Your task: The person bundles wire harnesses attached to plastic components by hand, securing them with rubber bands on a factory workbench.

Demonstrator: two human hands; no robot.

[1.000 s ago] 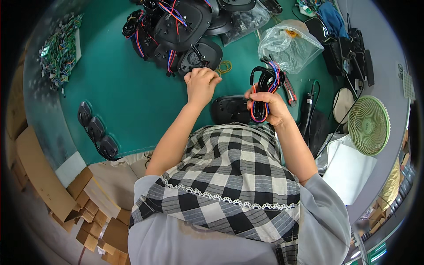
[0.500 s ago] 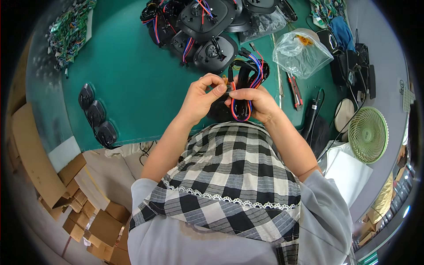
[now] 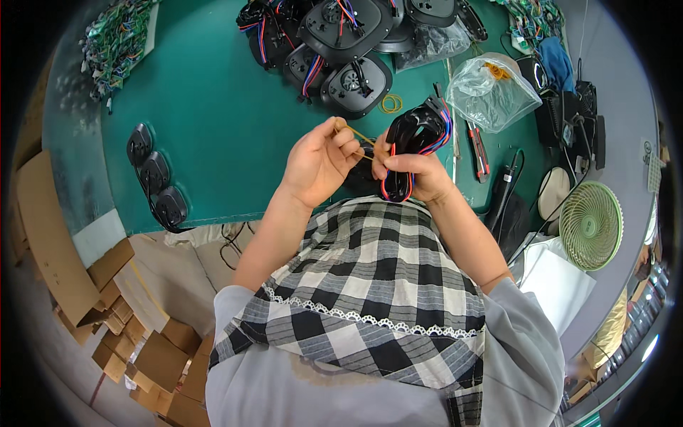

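My right hand [image 3: 418, 171] is closed around a folded bundle of cable [image 3: 415, 132], black with red and blue wires along its side. A yellow rubber band [image 3: 363, 137] stretches from the bundle to my left hand [image 3: 320, 158], whose fingers pinch its far end. Under the hands a dark round part [image 3: 361, 178] lies at the table's near edge, mostly hidden. Just beyond the hands, loose yellow rubber bands [image 3: 390, 104] lie on the green table.
Black speaker-like housings [image 3: 347, 28] with wires are piled at the back. On the right are a clear bag [image 3: 491, 92], a red utility knife [image 3: 477, 152] and a green fan [image 3: 590, 225]. Three small black units [image 3: 154, 174] lie at left; circuit boards [image 3: 121, 46] fill the far left corner.
My left hand has drawn away to the left, pulling the rubber band taut from the bundle. The bundle has shifted slightly right. Loose rubber bands now show beyond it.
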